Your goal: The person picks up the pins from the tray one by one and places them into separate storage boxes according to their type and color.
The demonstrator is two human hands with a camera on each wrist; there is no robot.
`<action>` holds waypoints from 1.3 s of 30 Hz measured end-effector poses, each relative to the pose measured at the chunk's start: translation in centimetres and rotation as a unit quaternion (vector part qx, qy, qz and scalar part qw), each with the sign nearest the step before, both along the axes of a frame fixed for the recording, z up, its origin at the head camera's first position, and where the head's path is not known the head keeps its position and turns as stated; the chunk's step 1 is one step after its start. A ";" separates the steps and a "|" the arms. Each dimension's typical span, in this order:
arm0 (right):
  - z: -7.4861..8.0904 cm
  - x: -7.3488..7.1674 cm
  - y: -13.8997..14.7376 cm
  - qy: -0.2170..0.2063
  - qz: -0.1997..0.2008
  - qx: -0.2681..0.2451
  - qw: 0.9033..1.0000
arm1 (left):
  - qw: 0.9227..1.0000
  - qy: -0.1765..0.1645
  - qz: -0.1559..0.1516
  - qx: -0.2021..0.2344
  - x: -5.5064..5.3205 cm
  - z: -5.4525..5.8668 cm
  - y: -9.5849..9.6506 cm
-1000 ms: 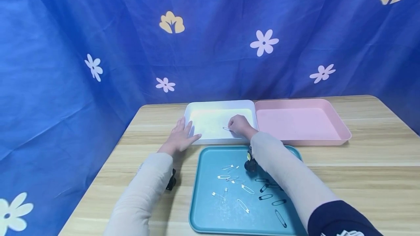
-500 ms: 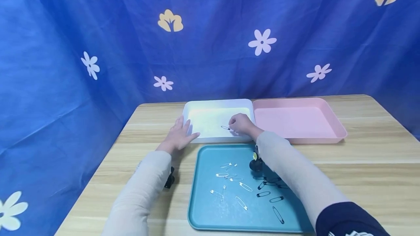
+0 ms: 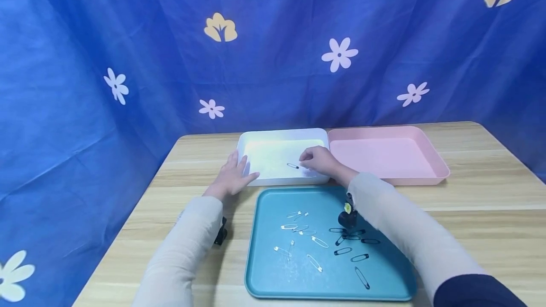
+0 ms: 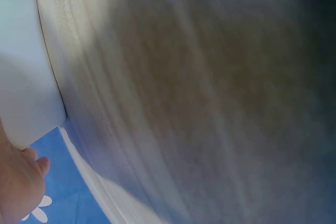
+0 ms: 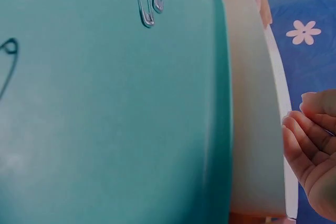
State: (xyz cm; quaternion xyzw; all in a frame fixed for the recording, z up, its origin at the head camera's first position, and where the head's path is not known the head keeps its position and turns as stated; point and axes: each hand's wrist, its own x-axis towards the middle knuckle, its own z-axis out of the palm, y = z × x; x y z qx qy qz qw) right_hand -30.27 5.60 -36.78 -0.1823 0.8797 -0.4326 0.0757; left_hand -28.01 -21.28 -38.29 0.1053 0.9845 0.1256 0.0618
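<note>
A safety pin (image 3: 292, 166) lies on the floor of the white tray (image 3: 266, 155). Just right of it is my right hand (image 3: 319, 160), its fingers loosely curled with a small gap to the pin. The right wrist view also has this right hand (image 5: 315, 148), with nothing seen between thumb and fingertips. My left hand (image 3: 230, 179) rests with spread, straight fingers on the white tray's left edge. Nearer to me, the teal tray (image 3: 294, 285) carries several silver safety pins (image 3: 319, 241) on its left and several black safety pins (image 3: 343, 251) on its right.
Beside the white tray, to its right, stands a pink tray (image 3: 379, 155). All three trays are on a wooden table (image 3: 482, 193), with a blue flowered curtain (image 3: 273, 70) behind it. My right forearm (image 3: 401, 221) crosses over the teal tray's right side.
My right hand has let go of the safety pin and drawn slightly right, leaving the pin in the white tray. The left hand has stayed on the tray's edge.
</note>
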 end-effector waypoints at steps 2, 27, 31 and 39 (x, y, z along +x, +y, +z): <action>0.2 0.3 0.2 -0.015 0.002 -0.014 1.000 | 1.000 0.000 0.001 0.001 0.1 0.0 0.0; 2.0 6.3 4.2 -0.025 0.104 0.009 0.994 | 1.000 0.011 -0.001 0.010 0.0 -0.3 -0.2; 1.8 7.2 5.0 -0.033 0.130 0.032 0.990 | 1.000 0.010 0.000 0.008 0.1 -0.3 -0.2; 1.1 8.7 6.8 -0.046 0.141 0.057 0.987 | 1.000 0.006 -0.002 0.017 0.3 -0.1 -0.2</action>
